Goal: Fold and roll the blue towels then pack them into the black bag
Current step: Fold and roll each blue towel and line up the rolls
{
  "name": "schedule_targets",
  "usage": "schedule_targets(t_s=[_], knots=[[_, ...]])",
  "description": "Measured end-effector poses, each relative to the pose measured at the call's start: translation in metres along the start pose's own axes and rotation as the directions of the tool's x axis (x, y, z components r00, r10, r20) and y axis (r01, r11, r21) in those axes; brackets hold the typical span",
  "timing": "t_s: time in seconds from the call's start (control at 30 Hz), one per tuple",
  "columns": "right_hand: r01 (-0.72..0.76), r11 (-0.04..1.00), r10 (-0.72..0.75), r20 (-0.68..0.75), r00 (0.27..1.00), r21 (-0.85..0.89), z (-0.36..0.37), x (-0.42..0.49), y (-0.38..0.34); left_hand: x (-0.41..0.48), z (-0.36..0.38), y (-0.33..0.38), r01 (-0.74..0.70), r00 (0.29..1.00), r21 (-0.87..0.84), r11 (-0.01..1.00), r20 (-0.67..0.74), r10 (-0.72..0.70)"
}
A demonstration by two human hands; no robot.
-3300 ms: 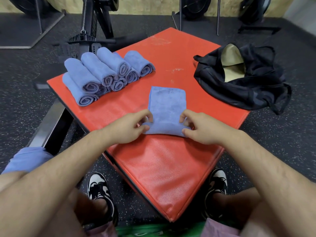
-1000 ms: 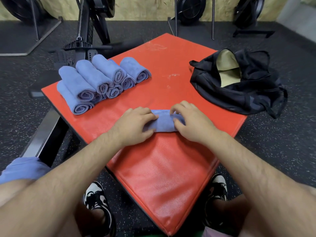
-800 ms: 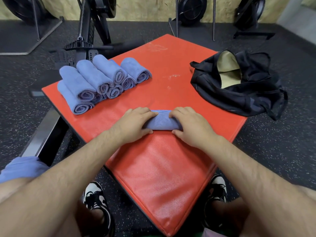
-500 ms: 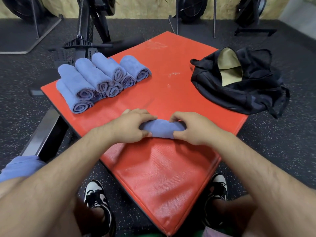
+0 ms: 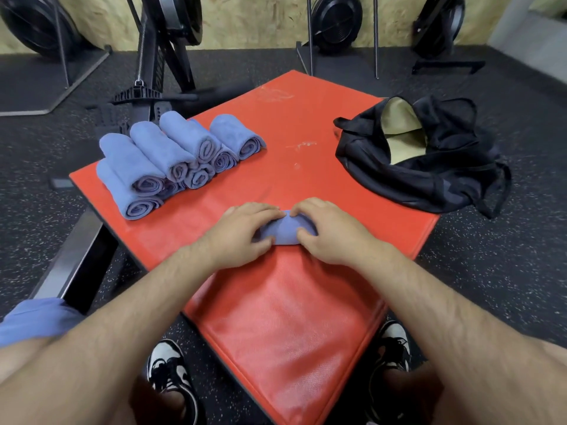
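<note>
Together, left hand (image 5: pixel 242 233) and right hand (image 5: pixel 333 236) grip rolled towel (image 5: pixel 285 230) — black bag (image 5: pixel 414 179) (tan-lined) gapes.

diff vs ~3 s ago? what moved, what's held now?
The blue towel was a flat folded strip; it has been rolled up from its near end into a tight roll. The left hand and right hand kept hold throughout and now grip its two ends. Unchanged: the stack of rolled towels at the left of the red mat, and the black bag open at the right edge.
</note>
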State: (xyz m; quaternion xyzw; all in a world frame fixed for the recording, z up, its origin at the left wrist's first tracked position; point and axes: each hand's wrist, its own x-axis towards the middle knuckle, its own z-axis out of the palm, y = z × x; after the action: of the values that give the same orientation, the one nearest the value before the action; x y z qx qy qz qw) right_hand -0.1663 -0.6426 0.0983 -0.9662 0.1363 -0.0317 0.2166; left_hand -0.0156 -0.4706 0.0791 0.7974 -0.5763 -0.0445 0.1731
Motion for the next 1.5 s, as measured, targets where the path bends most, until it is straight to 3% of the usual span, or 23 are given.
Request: schedule_targets(t_s=[0.2,0.4,0.47,0.63,0.83,0.9,1.1,1.2,1.3,1.37,1.43,1.5], knots=[[-0.061,0.998,0.061,0.062,0.996,-0.010,0.006,0.012,0.005,0.010,0.008,-0.011,0.105,0.994,0.018,0.994,0.041,-0.105],[-0.044,0.973,0.048,-0.013,0.999,0.227,-0.022,0.024,0.007,0.020,-0.025,-0.007,0.158,0.986,-0.330,0.931,0.004,-0.166],[-0.032,0.931,0.068,-0.087,0.994,0.364,-0.042,0.021,0.002,0.017,-0.049,0.000,0.161,0.976,-0.467,0.870,-0.053,-0.210],[0.028,0.751,0.142,-0.203,0.969,0.660,-0.073,0.009,-0.012,0.006,-0.087,0.022,0.141,0.948,-0.783,0.606,-0.071,-0.312],[0.077,0.557,0.082,-0.147,0.986,0.827,-0.093,0.005,-0.022,0.007,-0.108,0.027,0.054,0.950,-0.898,0.437,-0.089,-0.300],[0.083,0.533,0.067,-0.140,0.988,0.842,-0.098,0.005,-0.023,0.008,-0.113,0.029,0.036,0.950,-0.897,0.441,-0.106,-0.293],[0.284,0.487,0.077,-0.364,0.928,0.826,-0.100,0.014,-0.041,0.017,-0.128,0.027,-0.038,0.929,-0.884,0.466,-0.203,-0.308],[0.343,0.554,0.105,-0.473,0.875,0.758,-0.093,0.024,-0.044,0.025,-0.126,0.026,-0.042,0.896,-0.869,0.494,-0.252,-0.367],[0.374,0.746,0.138,-0.678,0.722,0.551,-0.079,0.039,-0.041,0.036,-0.104,0.021,0.060,0.767,-0.788,0.613,-0.356,-0.533],[0.404,0.849,0.039,-0.802,0.596,0.341,-0.070,0.052,-0.038,0.041,-0.092,0.022,0.069,0.735,-0.779,0.624,-0.384,-0.560],[0.450,0.880,-0.118,-0.845,0.521,0.155,-0.058,0.063,-0.036,0.044,-0.090,0.029,0.048,0.763,-0.839,0.542,-0.319,-0.562],[0.476,0.876,-0.218,-0.815,0.538,0.079,-0.046,0.071,-0.042,0.048,-0.090,0.032,0.001,0.799,-0.933,0.361,-0.216,-0.562]])
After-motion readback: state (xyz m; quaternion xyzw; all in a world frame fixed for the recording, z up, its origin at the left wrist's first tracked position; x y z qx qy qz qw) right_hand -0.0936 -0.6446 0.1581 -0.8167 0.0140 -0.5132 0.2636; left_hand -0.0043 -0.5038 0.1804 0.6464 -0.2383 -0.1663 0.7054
